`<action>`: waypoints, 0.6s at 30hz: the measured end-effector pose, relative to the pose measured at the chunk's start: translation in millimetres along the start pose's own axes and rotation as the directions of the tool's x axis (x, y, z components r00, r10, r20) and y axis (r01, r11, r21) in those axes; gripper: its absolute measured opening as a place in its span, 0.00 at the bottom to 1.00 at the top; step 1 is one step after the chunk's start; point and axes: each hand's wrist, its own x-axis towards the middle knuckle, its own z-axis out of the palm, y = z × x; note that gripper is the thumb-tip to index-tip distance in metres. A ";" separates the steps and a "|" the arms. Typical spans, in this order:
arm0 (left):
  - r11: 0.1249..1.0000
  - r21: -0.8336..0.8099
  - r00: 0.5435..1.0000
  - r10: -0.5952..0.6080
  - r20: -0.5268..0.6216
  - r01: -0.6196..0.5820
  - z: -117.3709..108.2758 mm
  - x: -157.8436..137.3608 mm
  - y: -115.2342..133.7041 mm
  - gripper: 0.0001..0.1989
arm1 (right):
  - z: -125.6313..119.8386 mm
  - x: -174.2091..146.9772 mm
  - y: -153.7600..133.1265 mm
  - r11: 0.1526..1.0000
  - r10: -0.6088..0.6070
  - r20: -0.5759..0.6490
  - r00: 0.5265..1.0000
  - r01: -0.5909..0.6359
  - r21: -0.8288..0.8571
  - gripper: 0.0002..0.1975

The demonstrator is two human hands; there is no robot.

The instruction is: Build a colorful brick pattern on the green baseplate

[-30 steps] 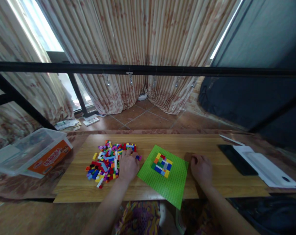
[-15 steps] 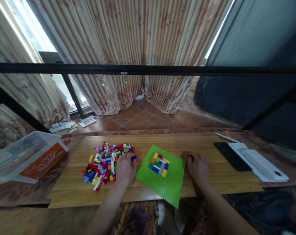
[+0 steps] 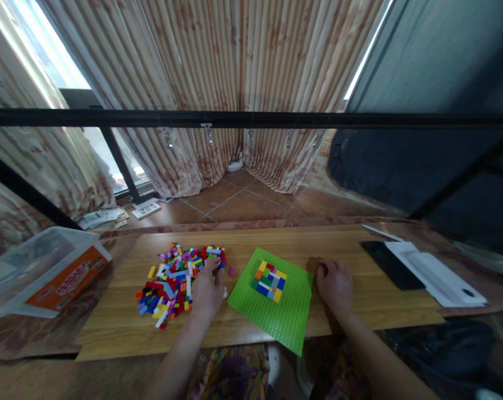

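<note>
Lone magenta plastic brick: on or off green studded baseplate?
Off: the magenta plastic brick lies on the brown wooden tabletop, left of the green studded baseplate.

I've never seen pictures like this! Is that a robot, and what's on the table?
No robot: these are a person's own two bare hands. The camera is worn on their head, looking forward and down.

On the wooden table, the left hand is at a pile of colourful toy bricks; I can't tell whether it's holding one. The right hand is beside a green baseplate, with nothing visible in it. A small square of bricks sits on that plate.
</note>
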 end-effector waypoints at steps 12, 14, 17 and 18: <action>0.723 -0.521 0.877 -0.258 0.405 0.454 31.5 -52.6 36.9 0.18 | 0.5 -0.5 -0.4 1.000 0.002 -0.020 1.000 -0.002 0.007 0.14; 0.757 -0.484 0.880 -0.253 0.402 0.439 32.3 -51.5 37.3 0.17 | -0.5 -0.1 -1.1 1.000 0.000 -0.009 1.000 0.000 0.008 0.14; 0.822 -0.414 0.891 -0.227 0.392 0.391 34.0 -49.0 34.1 0.16 | -2.4 0.4 -2.8 1.000 0.009 -0.001 1.000 -0.009 -0.001 0.14; 0.839 -0.396 0.895 -0.211 0.394 0.373 34.9 -48.4 32.8 0.16 | -3.0 0.4 -3.4 1.000 0.013 0.001 1.000 -0.013 -0.004 0.14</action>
